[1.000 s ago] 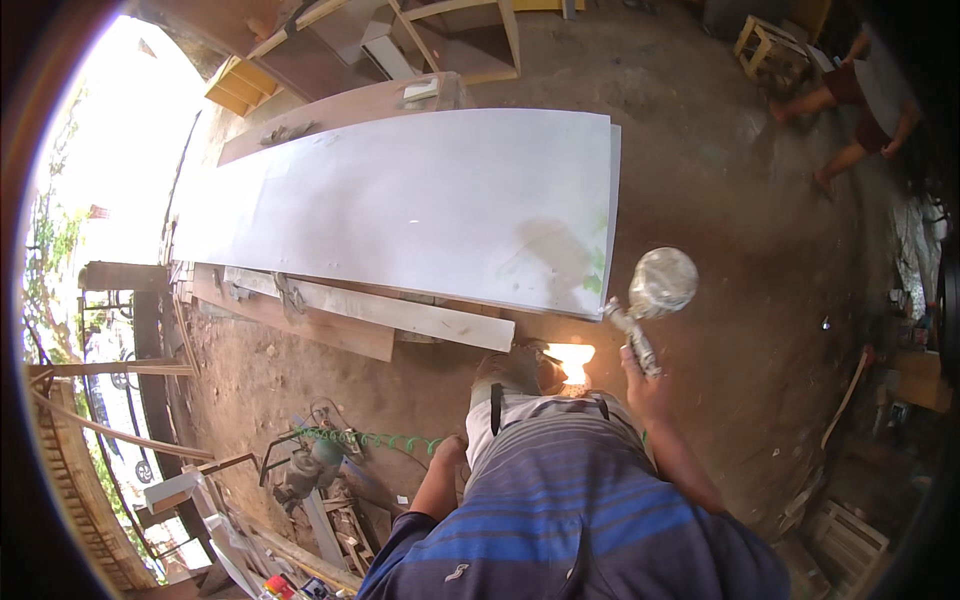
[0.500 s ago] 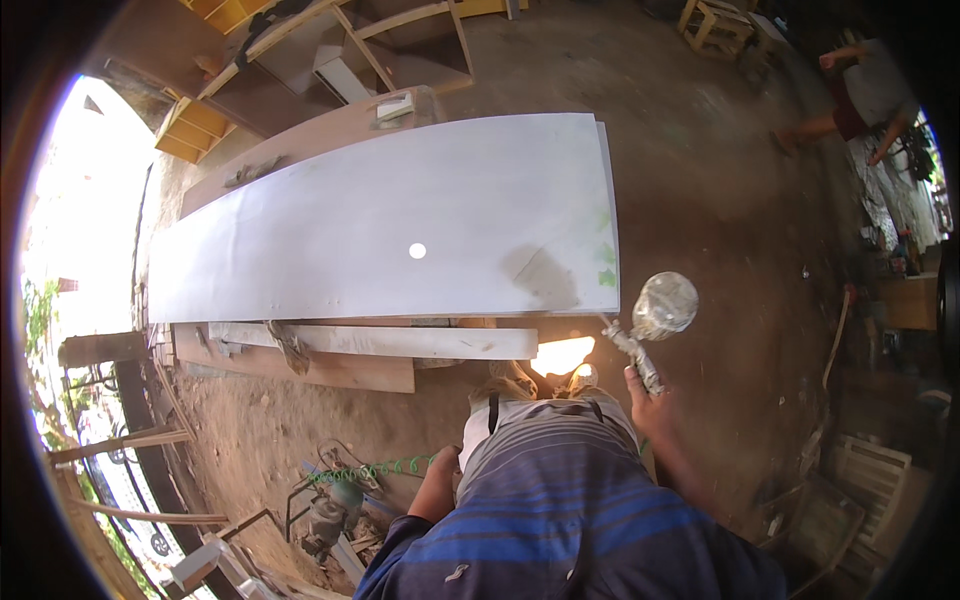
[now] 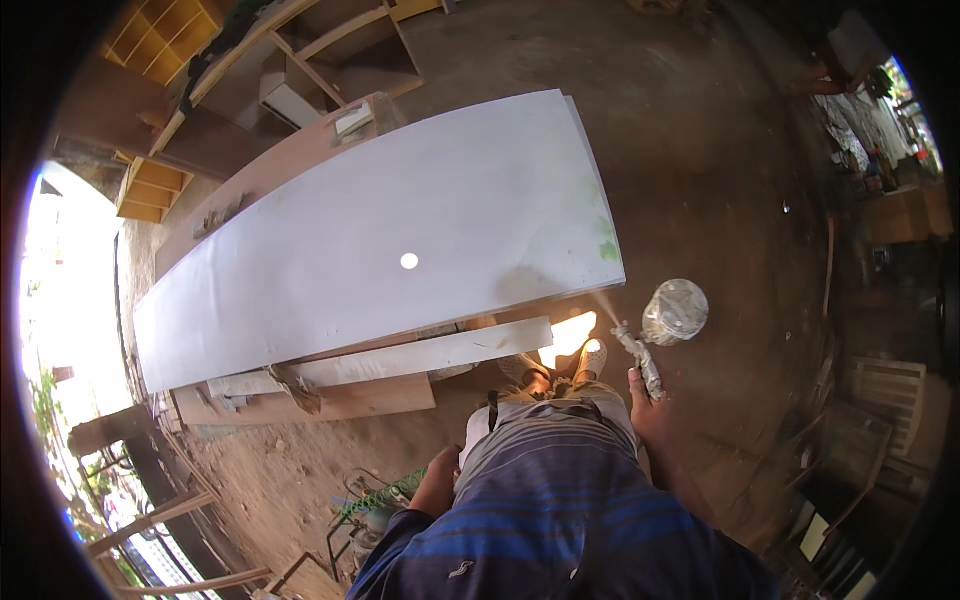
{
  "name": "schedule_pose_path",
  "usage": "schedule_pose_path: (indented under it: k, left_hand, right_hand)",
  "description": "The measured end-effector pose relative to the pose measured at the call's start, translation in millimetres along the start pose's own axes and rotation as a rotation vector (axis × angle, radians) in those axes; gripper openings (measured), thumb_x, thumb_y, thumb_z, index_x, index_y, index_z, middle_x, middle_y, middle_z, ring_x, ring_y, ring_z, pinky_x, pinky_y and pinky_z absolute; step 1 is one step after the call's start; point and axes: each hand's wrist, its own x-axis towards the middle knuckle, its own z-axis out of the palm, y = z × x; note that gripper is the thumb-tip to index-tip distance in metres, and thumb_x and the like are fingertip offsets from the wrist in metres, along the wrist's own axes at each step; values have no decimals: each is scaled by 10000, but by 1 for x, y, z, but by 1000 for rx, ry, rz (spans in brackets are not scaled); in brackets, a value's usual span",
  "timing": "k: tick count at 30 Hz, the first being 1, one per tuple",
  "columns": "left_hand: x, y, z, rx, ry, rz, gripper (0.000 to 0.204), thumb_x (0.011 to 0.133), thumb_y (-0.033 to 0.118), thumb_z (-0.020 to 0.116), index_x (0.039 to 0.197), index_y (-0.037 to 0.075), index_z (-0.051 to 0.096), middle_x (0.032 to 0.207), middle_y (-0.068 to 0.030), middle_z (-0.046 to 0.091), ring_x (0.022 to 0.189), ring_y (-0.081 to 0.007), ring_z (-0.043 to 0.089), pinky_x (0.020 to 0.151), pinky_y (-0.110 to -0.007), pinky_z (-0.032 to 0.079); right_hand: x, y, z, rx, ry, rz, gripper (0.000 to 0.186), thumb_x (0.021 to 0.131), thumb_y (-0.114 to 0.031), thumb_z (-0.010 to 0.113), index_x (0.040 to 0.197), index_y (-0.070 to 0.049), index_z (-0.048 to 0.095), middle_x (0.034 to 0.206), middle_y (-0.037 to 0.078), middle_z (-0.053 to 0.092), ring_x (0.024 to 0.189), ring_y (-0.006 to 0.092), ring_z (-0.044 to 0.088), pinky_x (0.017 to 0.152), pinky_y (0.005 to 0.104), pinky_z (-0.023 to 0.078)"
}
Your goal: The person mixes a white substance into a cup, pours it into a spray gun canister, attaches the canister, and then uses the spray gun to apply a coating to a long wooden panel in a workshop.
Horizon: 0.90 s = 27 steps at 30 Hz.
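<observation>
A spray gun [image 3: 637,358] with a round, paint-spattered cup [image 3: 676,312] is in my right hand [image 3: 648,400], fingers wrapped round its handle. A pale mist leaves its nozzle toward the near right corner of a long white panel [image 3: 380,220]. That panel lies flat and has a small round hole and a green smudge near its right end. My left hand [image 3: 441,468] hangs beside my left hip, next to a green coiled hose [image 3: 390,492]. Its fingers are mostly hidden, so I cannot tell whether it grips the hose.
A narrow white strip [image 3: 430,352] and a brown board [image 3: 375,400] lie beneath the panel's near edge. Wooden cabinet frames [image 3: 330,60] stand at the far left. Slatted wooden pieces [image 3: 888,400] lean at the right. Another person [image 3: 850,55] is dimly visible at the far right.
My view has turned, so the panel now slants down to the left. Mist now shows at the nozzle. The spray gun stays close to the panel's right corner.
</observation>
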Motion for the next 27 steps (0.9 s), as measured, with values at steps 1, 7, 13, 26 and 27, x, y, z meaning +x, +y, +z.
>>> schedule_pose_path:
  k: [1,7,13,26,27]
  left_hand:
    - [0,-3,-5,10,-5,0,268,760,191,854,1011,98,844,1030,-159,815,967,-362,783,858,-459,633]
    - [0,-18,-21,54,-28,2,269,765,191,853,1018,99,844,1033,-156,817,964,-356,786,853,-458,634]
    - [-1,-23,-32,86,-31,4,270,771,191,852,1024,99,845,1036,-153,819,960,-350,789,848,-458,635]
    - [1,-31,-55,143,-52,14,272,783,191,850,1039,101,845,1042,-147,823,952,-338,795,836,-457,637]
    - [2,-31,-57,146,-51,16,272,783,191,850,1040,101,845,1042,-147,823,952,-337,796,835,-457,637]
  right_hand:
    - [-4,6,5,60,56,48,262,1060,-204,723,1195,21,711,953,115,748,862,209,694,819,373,559]
    - [-14,-16,1,30,-3,285,378,1082,-216,675,1367,33,680,1280,235,743,1136,365,735,954,447,568]
    - [-18,-35,22,156,-159,65,388,1049,-167,719,1400,-5,684,1260,217,764,1154,321,743,1001,431,565]
    - [-41,-13,17,207,-6,253,379,1067,-189,694,1388,13,687,1276,186,770,1207,262,725,1021,423,549]
    - [-43,-11,16,166,43,304,369,1072,-206,693,1354,32,693,1203,184,778,1112,247,733,954,416,561]
